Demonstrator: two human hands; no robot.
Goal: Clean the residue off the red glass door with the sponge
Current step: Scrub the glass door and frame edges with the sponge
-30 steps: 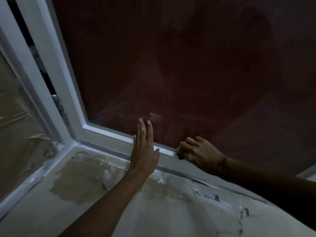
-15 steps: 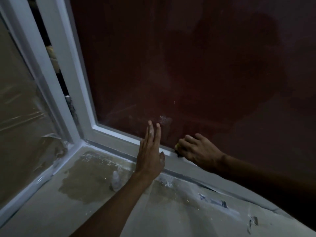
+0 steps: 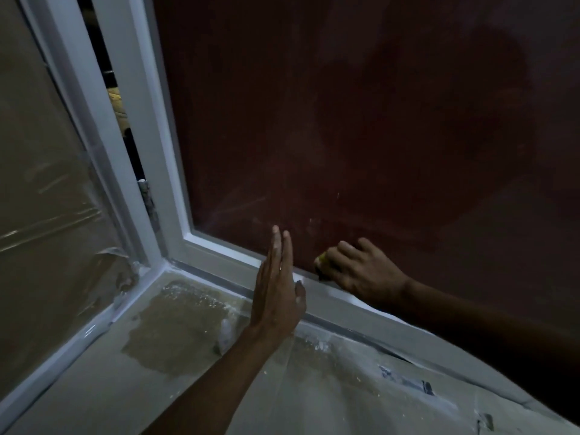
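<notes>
two hands: flat left hand [image 3: 277, 287] braces, fingers straight; right hand [image 3: 361, 268] clenches small yellow sponge [image 3: 322, 262].
sponge spot: bottom edge of dark red glass door [image 3: 345, 136], above white frame [image 3: 226, 249].
risk: residue smears.

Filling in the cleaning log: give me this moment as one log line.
right hand: grips sponge low on red glass | left hand: flat, fingers straight, by bottom frame | faint smears on glass
</notes>
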